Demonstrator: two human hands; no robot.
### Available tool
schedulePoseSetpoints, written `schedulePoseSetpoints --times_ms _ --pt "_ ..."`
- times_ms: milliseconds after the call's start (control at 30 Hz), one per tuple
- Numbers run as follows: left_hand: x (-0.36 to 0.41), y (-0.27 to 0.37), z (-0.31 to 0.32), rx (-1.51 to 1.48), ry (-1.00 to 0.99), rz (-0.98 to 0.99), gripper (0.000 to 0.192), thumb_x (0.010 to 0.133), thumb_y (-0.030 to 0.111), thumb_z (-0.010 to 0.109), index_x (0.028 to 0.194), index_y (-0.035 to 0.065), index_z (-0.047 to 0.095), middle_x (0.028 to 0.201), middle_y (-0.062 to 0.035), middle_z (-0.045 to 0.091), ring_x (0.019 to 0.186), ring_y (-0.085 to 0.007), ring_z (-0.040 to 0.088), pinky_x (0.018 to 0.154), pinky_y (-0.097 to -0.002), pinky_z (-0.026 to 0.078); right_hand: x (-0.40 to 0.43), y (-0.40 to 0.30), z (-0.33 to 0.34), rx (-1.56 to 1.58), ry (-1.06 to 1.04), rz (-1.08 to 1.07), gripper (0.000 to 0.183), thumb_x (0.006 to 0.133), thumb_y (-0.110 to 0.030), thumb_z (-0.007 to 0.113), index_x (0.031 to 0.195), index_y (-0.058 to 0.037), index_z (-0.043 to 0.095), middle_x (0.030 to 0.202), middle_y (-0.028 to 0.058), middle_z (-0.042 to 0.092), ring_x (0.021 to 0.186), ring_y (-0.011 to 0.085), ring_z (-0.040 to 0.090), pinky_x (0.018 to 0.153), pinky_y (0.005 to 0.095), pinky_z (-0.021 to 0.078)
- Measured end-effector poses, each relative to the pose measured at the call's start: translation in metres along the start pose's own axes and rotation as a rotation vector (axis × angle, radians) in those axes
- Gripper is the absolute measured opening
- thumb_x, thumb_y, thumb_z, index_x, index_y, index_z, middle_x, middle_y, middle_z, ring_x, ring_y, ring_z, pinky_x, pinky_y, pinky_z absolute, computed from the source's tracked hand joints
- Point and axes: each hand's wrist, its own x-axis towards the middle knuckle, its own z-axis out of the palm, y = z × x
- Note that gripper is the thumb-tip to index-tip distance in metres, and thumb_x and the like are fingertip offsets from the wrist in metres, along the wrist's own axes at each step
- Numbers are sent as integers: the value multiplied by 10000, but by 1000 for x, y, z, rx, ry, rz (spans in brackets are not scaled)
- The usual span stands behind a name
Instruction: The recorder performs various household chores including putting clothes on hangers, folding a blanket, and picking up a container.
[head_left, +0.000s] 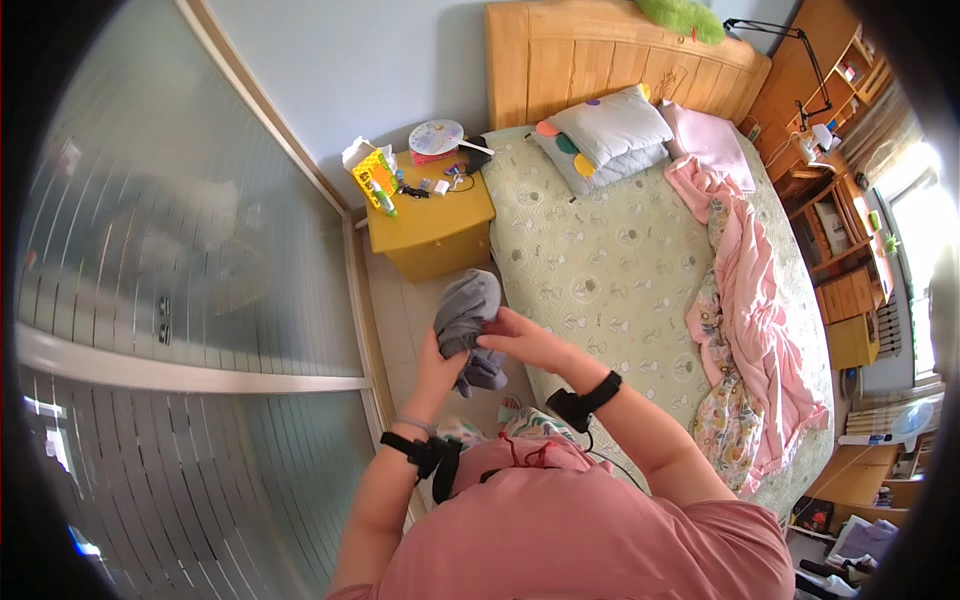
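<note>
A bunched grey cloth (466, 306), perhaps a garment, is held up in front of me over the gap between the bed and the glass sliding door. My left hand (444, 358) grips it from the left and below. At its right side is my right hand (517, 339), thumb and fingers closed on the fabric's edge. Part of the cloth hangs down below the hands. Both wrists wear black straps with small black devices.
A yellow nightstand (427, 225) bears a round fan (436, 138), a yellow packet and small items. To the right stands a bed (585, 277) with pillows (611, 127) and a crumpled pink blanket (757, 315). Frosted glass doors (225, 247) line the left.
</note>
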Motion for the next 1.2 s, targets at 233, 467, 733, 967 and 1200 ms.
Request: schedulePoseSetpoints --times_ms 233,467,733,967,1200 --pt "93 10 -9 789 -150 287 641 649 -49 556 1257 128 451 969 -151 557 908 -355 548 760 -425 455 -48 30 -114 -216 494 134 379 875 -224 570 1159 14 494 1105 135 572 1027 199 545 883 304 434" --pt "188 -24 16 837 -329 366 631 634 -46 559 1231 143 485 882 -127 543 811 -336 554 697 -426 453 -83 60 -161 -85 781 280 343 874 -219 571 1128 7 526 1041 96 597 991 161 541 873 283 414" --pt "312 -87 26 801 -411 250 621 639 -40 568 1223 153 485 900 -127 543 834 -337 555 737 -436 458 -34 66 -187 73 1027 548 331 870 -217 565 1121 -2 540 1007 78 605 947 147 540 841 280 414" --pt "412 -185 -13 845 -329 15 513 677 -27 553 1167 121 527 1048 -164 546 969 -371 526 819 -433 443 25 60 -214 -302 933 566 344 856 -206 572 1114 18 527 1008 145 612 963 223 576 824 321 446" --pt "479 -202 -33 986 -449 -97 598 705 31 582 1266 165 425 1110 -141 506 1051 -341 489 868 -460 398 10 64 -194 -401 979 771 336 845 -216 578 1092 8 539 990 181 619 954 290 592 817 361 462"
